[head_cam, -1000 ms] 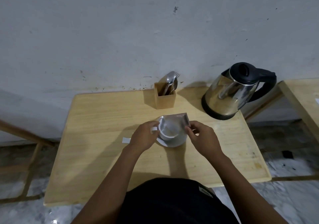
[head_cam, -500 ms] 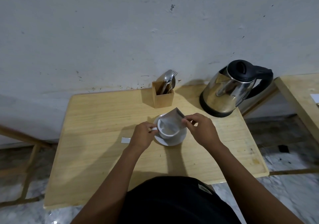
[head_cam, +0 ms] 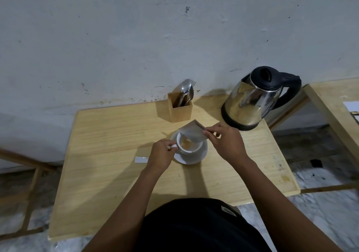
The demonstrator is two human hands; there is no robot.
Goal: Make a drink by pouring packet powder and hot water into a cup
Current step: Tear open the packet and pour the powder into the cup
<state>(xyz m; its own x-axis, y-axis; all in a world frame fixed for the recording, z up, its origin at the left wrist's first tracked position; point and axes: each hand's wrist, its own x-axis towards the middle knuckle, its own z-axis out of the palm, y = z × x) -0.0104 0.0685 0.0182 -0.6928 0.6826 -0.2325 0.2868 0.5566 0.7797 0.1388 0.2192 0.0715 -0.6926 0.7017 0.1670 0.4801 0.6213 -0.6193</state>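
Packet tipped over the cup, powder already sitting in there

Right hand [head_cam: 225, 141] pinches the packet [head_cam: 192, 131] at its edge, tilted above the white cup [head_cam: 189, 147] (on its saucer [head_cam: 194, 157], mid-table). Left hand [head_cam: 162, 154] fingers are closed on the cup handle; kettle [head_cam: 250, 102] stands well behind.

beyond my grip i see a wooden holder [head_cam: 180, 108] with a spoon [head_cam: 185, 88] and fork upright by the wall. left of my grip, a white paper strip [head_cam: 141, 159] lies flat on the tabletop [head_cam: 108, 154].
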